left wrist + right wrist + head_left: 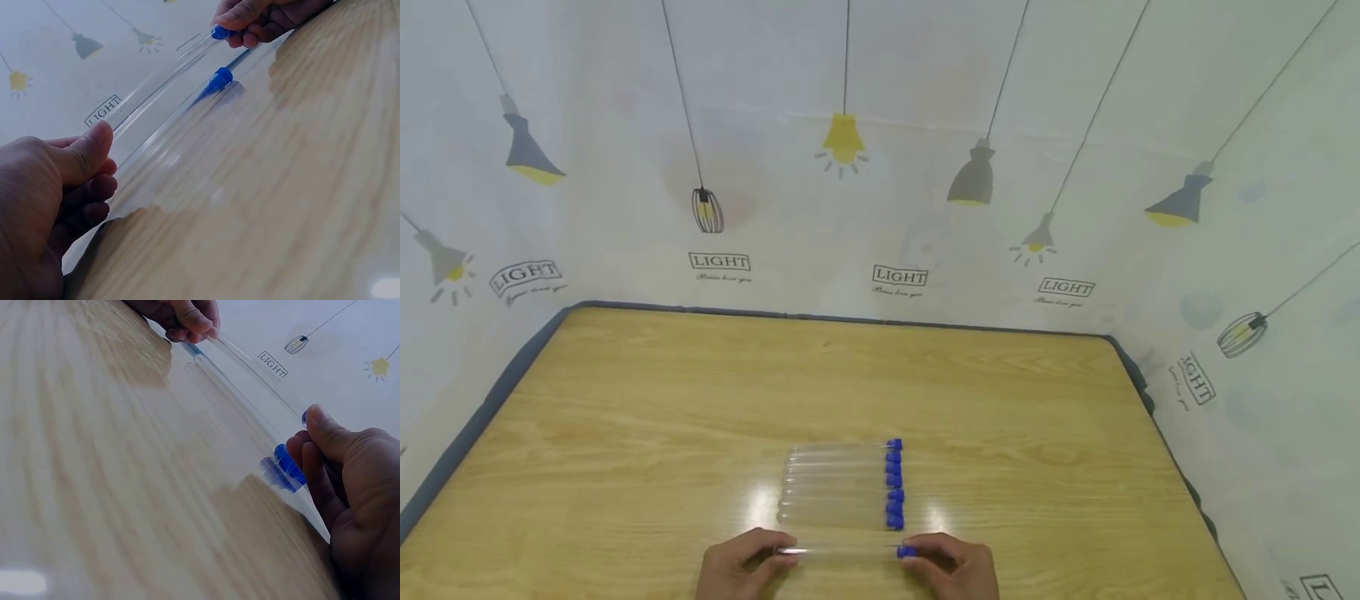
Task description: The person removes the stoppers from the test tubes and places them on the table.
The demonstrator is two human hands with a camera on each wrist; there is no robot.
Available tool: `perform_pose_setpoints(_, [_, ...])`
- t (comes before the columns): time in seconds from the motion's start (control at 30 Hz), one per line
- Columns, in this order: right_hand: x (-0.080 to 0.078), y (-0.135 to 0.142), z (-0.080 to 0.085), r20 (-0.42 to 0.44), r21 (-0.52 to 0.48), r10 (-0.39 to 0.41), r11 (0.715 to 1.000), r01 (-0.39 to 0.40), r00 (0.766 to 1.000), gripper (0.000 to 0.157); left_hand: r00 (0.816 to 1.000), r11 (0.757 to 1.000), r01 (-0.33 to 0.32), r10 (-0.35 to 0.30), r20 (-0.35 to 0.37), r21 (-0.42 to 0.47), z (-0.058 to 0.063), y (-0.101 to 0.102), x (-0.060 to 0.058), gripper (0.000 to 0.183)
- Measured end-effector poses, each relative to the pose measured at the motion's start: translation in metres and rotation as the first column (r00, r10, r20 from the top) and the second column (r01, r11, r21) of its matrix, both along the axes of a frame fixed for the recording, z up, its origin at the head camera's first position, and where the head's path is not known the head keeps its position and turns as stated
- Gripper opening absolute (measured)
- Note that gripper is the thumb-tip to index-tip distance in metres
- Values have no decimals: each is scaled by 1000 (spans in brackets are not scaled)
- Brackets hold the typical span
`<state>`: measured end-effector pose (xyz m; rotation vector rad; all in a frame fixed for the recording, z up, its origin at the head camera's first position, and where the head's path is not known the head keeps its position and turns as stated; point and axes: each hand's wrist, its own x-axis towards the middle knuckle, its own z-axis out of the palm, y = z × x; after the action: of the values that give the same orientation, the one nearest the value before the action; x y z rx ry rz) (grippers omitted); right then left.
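A clear test tube [846,552] with a blue cap lies level between both hands, held above the table in the wrist views. My left hand [747,562] pinches its rounded end between thumb and fingers. At the other end, the thumb and fingers of my right hand [953,565] grip the blue cap [906,551]. Just beyond it, several more clear test tubes [835,487] lie side by side on the table, their blue caps [894,482] all pointing right. In the right wrist view, my right thumb covers much of the held cap.
The wood-grain table [700,383] has a dark edge strip [850,318] along its back and sides. A pale curtain-like sheet [775,150] printed with hanging lamps and the word LIGHT surrounds it on three sides.
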<state>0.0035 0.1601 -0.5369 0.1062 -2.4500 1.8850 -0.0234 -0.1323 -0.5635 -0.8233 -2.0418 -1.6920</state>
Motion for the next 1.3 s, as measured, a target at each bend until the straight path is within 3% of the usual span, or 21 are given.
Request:
perform_pose_setpoints(0.27, [1,0,2,34,-40,1,999,1,999,16,998,999,-40,41,43,-25,6,3,3,34])
perform_pose_setpoints(0.4, [0,2,-2,20,-61,45,997,-44,999,17,997,997,-69,71,42,-45,1,-3,2,34])
perform_pose_setpoints(0.5, [-3,7,-7,4,-87,4,996,-4,1000,15,993,994,-109,109,42,-16,-3,-12,1,36])
perform_pose_setpoints(0.63, [-6,14,-13,-49,-100,-27,995,22,998,15,994,995,-99,99,43,14,-2,-21,-1,38])
perform_pose_setpoints(0.8, [-9,18,-17,-134,-66,33,997,-43,990,15,999,999,-48,48,9,0,4,-17,-4,37])
perform_pose_setpoints(0.87, [-9,18,-19,-205,-35,43,998,-51,978,17,999,999,-49,49,-5,-5,5,-13,-4,38])
perform_pose_setpoints(0.93, [-10,18,-23,-305,16,66,998,-64,950,20,998,998,-58,57,-12,-17,3,-10,-4,38])
perform_pose_setpoints(1.1, [-14,17,-34,-515,157,141,985,-68,846,29,991,995,-98,95,-89,-30,-6,-6,-5,42])
perform_pose_setpoints(1.2, [-16,15,-36,-528,229,151,973,-32,836,28,987,994,-96,90,-135,-41,-8,-6,-7,33])
perform_pose_setpoints(1.3, [-15,12,-34,-507,283,141,959,10,850,27,980,993,-100,87,-181,-64,-9,-6,-10,18])
